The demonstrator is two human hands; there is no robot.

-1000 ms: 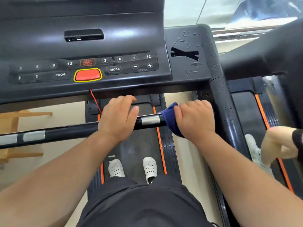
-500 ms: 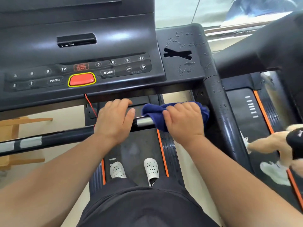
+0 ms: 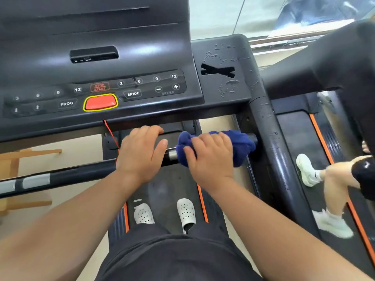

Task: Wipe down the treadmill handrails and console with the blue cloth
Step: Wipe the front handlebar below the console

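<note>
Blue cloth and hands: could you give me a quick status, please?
Left hand grips handrail. Right hand holds blue cloth on its right end. Nothing in the way.

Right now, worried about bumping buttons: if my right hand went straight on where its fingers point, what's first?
Probably the lower edge of the console, just beyond the crossbar the right hand grips through the blue cloth; depth unclear, it might pass beneath.

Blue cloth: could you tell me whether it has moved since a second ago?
Yes: the blue cloth slid left along the crossbar, now covering most of the silver band.
</note>
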